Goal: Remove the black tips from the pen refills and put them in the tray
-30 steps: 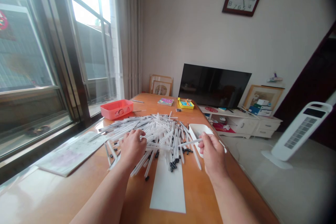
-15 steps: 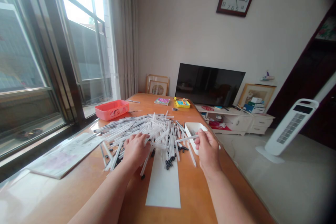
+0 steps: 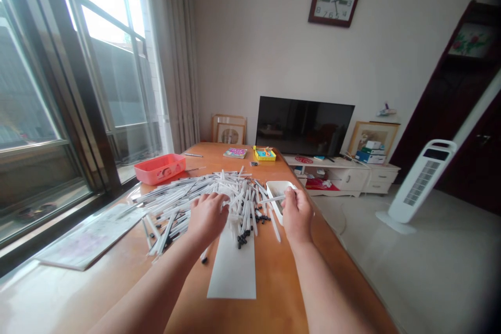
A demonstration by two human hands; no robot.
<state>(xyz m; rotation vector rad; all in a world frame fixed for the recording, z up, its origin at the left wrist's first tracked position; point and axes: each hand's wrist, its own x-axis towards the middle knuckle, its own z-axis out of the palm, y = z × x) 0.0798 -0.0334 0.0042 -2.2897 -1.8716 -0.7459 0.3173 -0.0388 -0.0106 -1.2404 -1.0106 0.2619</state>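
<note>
My right hand (image 3: 296, 214) pinches a slim translucent pen barrel (image 3: 272, 199) between thumb and fingers, its free end pointing left over the white tray (image 3: 280, 219). Over the near side of a large heap of similar pen barrels (image 3: 176, 191) hovers my left hand (image 3: 207, 215), its fingers bent and apart, the fingertips partly hidden. Several small black caps (image 3: 243, 239) lie on a long white paper strip (image 3: 233, 276) between my hands. More black pieces (image 3: 261, 217) sit near the tray.
A red plastic basket (image 3: 160, 169) stands behind the heap at left. A flat booklet (image 3: 88, 240) lies at the left edge. Farther back are a colourful book (image 3: 235, 153) and a yellow box (image 3: 264, 154). The table's right edge runs close to my right arm.
The view has shifted slightly, so the scene sits further left. My left hand has lifted a little and moved right over the heap. My right hand still holds the pen barrel.
</note>
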